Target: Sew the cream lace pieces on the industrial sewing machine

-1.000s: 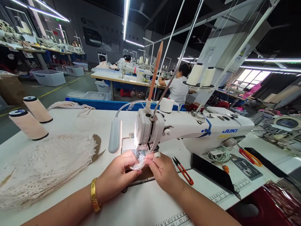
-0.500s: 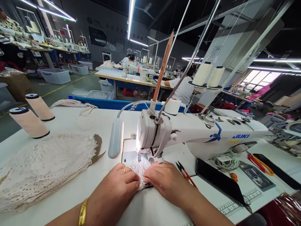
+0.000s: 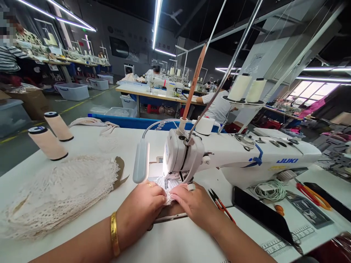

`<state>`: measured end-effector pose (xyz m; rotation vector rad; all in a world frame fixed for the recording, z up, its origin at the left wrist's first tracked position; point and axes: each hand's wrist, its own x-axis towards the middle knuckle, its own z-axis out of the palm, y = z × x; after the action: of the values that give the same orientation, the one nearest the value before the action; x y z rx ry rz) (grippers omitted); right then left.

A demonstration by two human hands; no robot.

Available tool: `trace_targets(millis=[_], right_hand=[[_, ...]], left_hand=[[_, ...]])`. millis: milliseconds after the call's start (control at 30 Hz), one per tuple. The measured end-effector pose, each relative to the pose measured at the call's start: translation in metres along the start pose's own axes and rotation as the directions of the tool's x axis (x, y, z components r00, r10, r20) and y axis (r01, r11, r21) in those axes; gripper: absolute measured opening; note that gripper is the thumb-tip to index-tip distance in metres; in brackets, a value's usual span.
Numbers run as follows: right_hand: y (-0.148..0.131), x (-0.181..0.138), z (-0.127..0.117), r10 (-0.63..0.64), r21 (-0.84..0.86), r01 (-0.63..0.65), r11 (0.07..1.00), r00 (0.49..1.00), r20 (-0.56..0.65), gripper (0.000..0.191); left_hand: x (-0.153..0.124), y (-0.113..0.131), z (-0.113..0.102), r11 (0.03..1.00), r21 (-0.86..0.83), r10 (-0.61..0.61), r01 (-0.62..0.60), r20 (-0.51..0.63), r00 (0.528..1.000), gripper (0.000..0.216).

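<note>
A piece of white lace fabric [image 3: 168,185] lies under the needle area of a white sewing machine [image 3: 182,155]. My left hand [image 3: 145,204] grips its left side with bent fingers, close to the near edge. On the other side my right hand [image 3: 193,202] pinches the lace between thumb and fingers, right beside the presser foot. The foot and needle are mostly hidden by glare and the machine head. A lamp [image 3: 141,162] on a bent neck lights the spot from the left.
A stack of cream lace pieces [image 3: 63,193] lies left, with two peach thread cones [image 3: 48,143] behind. Right of my hands are thread snips [image 3: 221,206], a black phone [image 3: 261,215], a coiled cable [image 3: 270,190] and orange-handled scissors [image 3: 315,197]. A person in white [image 3: 216,106] sits beyond.
Both hands have moved forward with the lace, toward the needle. Less lace shows in front of the foot, and the machine bed's near edge is now uncovered. The view has shifted slightly left.
</note>
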<state>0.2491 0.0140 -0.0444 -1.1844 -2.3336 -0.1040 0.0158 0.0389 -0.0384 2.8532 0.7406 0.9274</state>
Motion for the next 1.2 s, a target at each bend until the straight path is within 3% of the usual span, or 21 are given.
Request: trace_targets(millis=[100,200,333,433,500,600,700,767,833,967,1200], right_hand=[[-0.002,0.000,-0.001,0.047,0.052,-0.050,0.997,0.997,0.054,0.019],[-0.008,0.001,0.001,0.026,0.107,-0.035,0.994,0.997,0.077,0.058],[-0.015,0.004,0.011,0.003,0.045,0.000,0.999,0.998,-0.067,0.031],[-0.016,0.007,0.014,0.042,0.067,-0.036,0.997,0.995,-0.091,0.035],[-0.015,0.007,0.013,0.054,0.107,-0.045,0.993,0.995,-0.084,0.032],[-0.012,0.005,0.010,0.030,0.164,-0.017,0.986,0.996,-0.079,0.030],[-0.010,0.001,0.004,-0.081,0.201,0.084,0.976,0.996,-0.021,0.027],[-0.010,-0.002,-0.001,-0.155,0.209,0.144,0.967,0.987,0.038,0.024],[-0.010,-0.004,-0.006,-0.182,0.204,0.163,0.965,0.980,0.079,0.022],[-0.011,-0.005,-0.010,-0.180,0.198,0.159,0.967,0.979,0.092,0.023],[-0.008,-0.002,-0.006,-0.151,0.201,0.130,0.971,0.984,0.090,0.025]], left_hand=[[0.002,-0.006,0.000,0.995,-0.061,-0.081,0.083,0.038,0.996,0.034],[0.007,-0.009,-0.003,0.955,-0.198,-0.198,0.219,0.119,0.973,0.026],[0.018,-0.010,-0.010,0.822,-0.349,-0.363,0.450,0.287,0.886,0.040],[0.022,-0.012,-0.013,0.759,-0.330,-0.457,0.561,0.343,0.820,0.054],[0.022,-0.014,-0.013,0.753,-0.310,-0.475,0.580,0.355,0.806,0.057],[0.015,-0.016,-0.013,0.813,-0.323,-0.381,0.484,0.332,0.863,0.053],[0.004,-0.011,-0.013,0.933,-0.283,-0.161,0.224,0.228,0.960,0.039],[-0.003,-0.005,-0.014,0.976,-0.206,-0.035,0.064,0.141,0.989,0.034],[-0.007,0.002,-0.014,0.989,-0.147,0.029,-0.018,0.072,0.997,0.036],[-0.007,0.009,-0.014,0.990,-0.135,0.054,-0.050,0.027,0.998,0.035],[-0.005,-0.001,-0.015,0.998,-0.051,0.030,-0.026,0.079,0.996,0.034]])
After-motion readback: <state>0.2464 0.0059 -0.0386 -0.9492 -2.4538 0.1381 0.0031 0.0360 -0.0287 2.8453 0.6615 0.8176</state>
